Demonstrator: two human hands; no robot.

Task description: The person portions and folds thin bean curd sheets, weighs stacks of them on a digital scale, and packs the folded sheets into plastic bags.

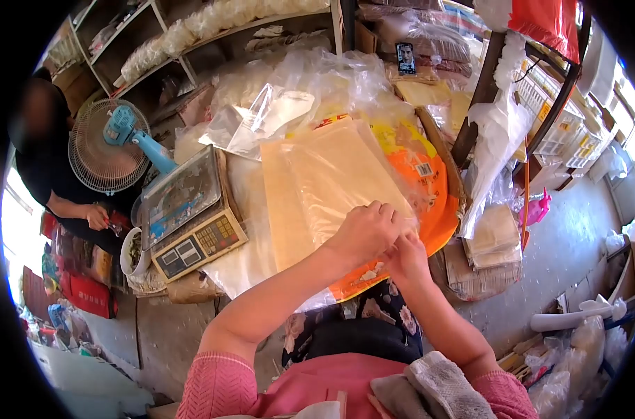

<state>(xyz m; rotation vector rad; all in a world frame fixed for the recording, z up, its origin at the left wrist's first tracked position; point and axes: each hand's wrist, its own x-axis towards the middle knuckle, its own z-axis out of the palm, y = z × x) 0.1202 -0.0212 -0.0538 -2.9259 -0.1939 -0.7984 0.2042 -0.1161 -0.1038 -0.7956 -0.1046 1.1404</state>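
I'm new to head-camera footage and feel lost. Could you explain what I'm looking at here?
There is no machine doing the work: a person wears a camera on their head, and this single picture looks forward and down past their pink sleeves. Their left hand and right hand meet at the lower right edge of some tan sheets. Something seems pinched there, but the fingers hide what. Under the sheets is an orange and yellow bag. To the left is a digital scale with a fan beside it; behind lies crumpled clear plastic. Another person's hand shows at far left.
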